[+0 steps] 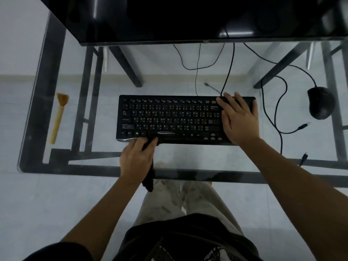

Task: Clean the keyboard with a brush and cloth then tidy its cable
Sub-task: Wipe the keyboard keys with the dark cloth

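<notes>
A black keyboard lies flat in the middle of the glass table. My left hand grips a black cloth and presses it against the keyboard's front edge, left of centre; the cloth's tail hangs over the table edge. My right hand rests flat with fingers spread on the keyboard's right end. The keyboard's cable runs from the back edge up toward the monitor. A wooden brush with tan bristles lies at the far left, untouched.
A black monitor stands at the back. A black mouse sits at the right, with its cable looping beside the keyboard. Loose plugs lie near the front right edge. Dark frame bars show through the glass.
</notes>
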